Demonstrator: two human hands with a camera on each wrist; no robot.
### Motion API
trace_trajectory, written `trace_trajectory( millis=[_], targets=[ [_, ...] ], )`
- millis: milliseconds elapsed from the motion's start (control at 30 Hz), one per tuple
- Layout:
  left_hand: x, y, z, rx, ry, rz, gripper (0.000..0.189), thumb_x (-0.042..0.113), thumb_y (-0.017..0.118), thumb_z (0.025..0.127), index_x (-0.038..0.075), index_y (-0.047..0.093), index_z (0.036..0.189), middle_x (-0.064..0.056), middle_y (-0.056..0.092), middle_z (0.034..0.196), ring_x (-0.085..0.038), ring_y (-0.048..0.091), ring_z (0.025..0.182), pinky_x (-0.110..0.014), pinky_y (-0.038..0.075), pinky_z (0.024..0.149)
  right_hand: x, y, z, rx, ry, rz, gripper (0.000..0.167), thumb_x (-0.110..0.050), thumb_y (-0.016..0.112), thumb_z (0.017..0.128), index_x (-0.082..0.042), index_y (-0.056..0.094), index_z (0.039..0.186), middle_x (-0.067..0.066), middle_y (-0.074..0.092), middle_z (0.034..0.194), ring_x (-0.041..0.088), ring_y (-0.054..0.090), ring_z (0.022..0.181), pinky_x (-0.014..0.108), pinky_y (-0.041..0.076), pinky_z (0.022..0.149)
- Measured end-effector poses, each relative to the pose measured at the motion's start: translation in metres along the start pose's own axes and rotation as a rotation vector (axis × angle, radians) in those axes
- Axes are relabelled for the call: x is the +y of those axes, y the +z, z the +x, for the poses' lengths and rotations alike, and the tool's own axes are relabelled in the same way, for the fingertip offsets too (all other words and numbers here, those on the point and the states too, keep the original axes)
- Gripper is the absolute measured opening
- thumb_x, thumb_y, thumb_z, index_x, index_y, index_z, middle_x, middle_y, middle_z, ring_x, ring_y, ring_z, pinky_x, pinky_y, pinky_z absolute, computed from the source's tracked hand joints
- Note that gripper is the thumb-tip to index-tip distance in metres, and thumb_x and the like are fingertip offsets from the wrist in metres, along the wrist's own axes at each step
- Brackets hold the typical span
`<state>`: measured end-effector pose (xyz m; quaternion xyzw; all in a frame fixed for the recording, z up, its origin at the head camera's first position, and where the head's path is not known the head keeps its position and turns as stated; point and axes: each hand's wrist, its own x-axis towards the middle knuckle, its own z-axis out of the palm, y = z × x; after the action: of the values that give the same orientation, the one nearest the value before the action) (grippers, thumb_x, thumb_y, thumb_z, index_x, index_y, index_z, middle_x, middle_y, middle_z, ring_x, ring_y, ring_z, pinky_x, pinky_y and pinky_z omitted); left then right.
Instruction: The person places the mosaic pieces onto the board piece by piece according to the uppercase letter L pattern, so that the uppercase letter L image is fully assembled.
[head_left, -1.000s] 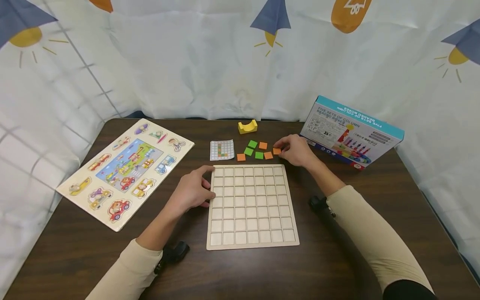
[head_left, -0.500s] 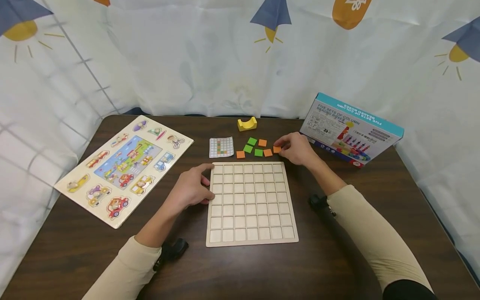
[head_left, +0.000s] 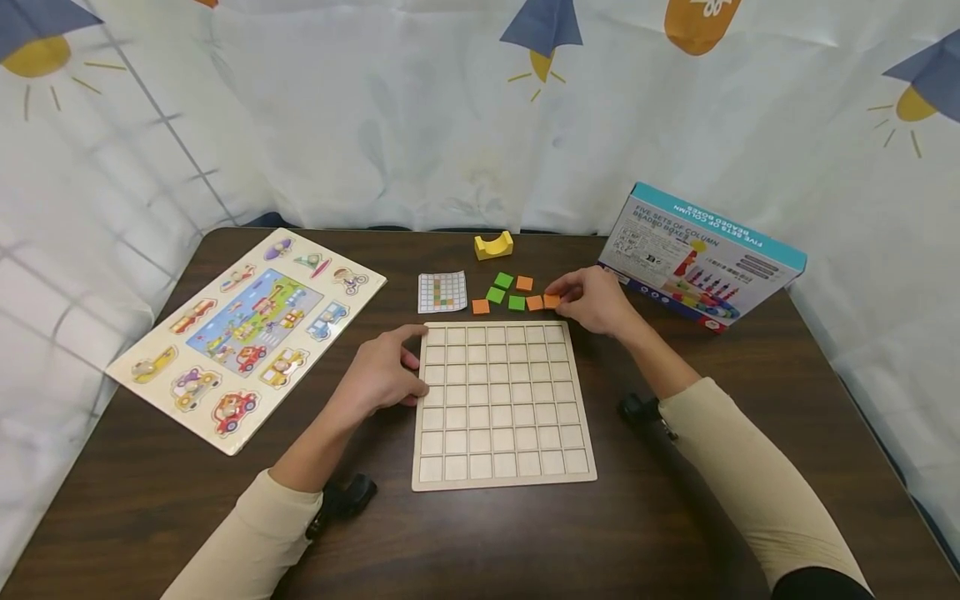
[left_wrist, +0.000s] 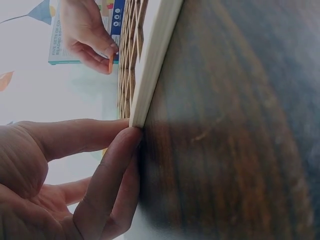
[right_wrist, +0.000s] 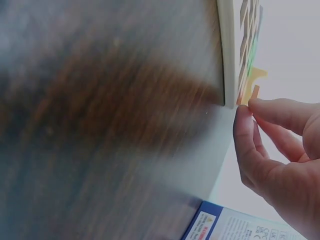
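Observation:
A wooden grid board (head_left: 504, 407) with square recesses lies in the middle of the table. My left hand (head_left: 384, 369) touches its left edge, index finger at the far-left corner and thumb lower down the same edge. In the left wrist view, those fingertips meet the pale rim (left_wrist: 156, 60). Beyond the board's far-right corner, my right hand (head_left: 596, 302) pinches an orange square tile (head_left: 551, 302) between thumb and fingers. This tile shows edge-on in the left wrist view. Several loose green tiles (head_left: 495, 295) and orange tiles (head_left: 524, 284) lie left of it.
A small printed grid card (head_left: 442, 292) lies behind the board. Farther back stands a yellow curved block (head_left: 493, 246). A vehicle picture puzzle (head_left: 251, 333) lies at left. A blue-and-white box (head_left: 701, 258) stands close behind the right hand.
The orange tile in my right hand has shifted slightly left, up against a neighbouring orange tile in the head view. My left hand keeps its place on the board. The head view has tilted slightly downward.

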<state>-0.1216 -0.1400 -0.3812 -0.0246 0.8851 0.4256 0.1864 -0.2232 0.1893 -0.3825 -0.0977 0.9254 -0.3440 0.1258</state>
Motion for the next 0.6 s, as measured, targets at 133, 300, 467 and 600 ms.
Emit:
trace_trajectory(
  millis=[133,300,467,600],
  targets=[
    [0.0,0.0,0.001,0.0,0.0,-0.012,0.088,-0.01,0.078,0.073,0.007,0.047,0.154,-0.021,0.063,0.104,-0.017,0.07,0.061,-0.032,0.065,0.056,-0.004,0.001,-0.006,-0.003,0.012,0.019,0.024,-0.006,0.072,0.094,-0.009,0.078,0.118,0.013,0.072,0.106,0.026,0.062,0.094,0.032,0.05,0.072],
    [-0.001,-0.001,0.001,-0.002,-0.002,-0.025,0.089,-0.01,0.078,0.072,0.008,0.048,0.154,-0.021,0.064,0.105,-0.017,0.07,0.06,-0.032,0.065,0.057,-0.009,0.005,-0.014,-0.006,-0.008,0.021,0.026,-0.008,0.075,0.092,-0.01,0.078,0.118,0.012,0.072,0.105,0.026,0.063,0.094,0.032,0.05,0.073],
    [-0.001,-0.001,0.001,-0.006,-0.019,-0.028,0.089,-0.01,0.079,0.073,0.01,0.048,0.154,-0.021,0.063,0.107,-0.017,0.071,0.061,-0.032,0.066,0.058,-0.015,0.009,-0.021,-0.019,-0.046,0.034,0.028,-0.009,0.076,0.091,-0.01,0.078,0.119,0.012,0.073,0.113,0.026,0.066,0.098,0.034,0.054,0.078],
    [0.0,0.0,0.002,-0.009,-0.025,-0.028,0.089,-0.01,0.08,0.073,0.01,0.048,0.154,-0.021,0.063,0.108,-0.017,0.071,0.062,-0.032,0.066,0.058,-0.019,0.013,-0.025,-0.024,-0.071,0.039,0.029,-0.008,0.077,0.09,-0.009,0.078,0.119,0.011,0.073,0.113,0.025,0.067,0.098,0.033,0.054,0.079]
  ],
)
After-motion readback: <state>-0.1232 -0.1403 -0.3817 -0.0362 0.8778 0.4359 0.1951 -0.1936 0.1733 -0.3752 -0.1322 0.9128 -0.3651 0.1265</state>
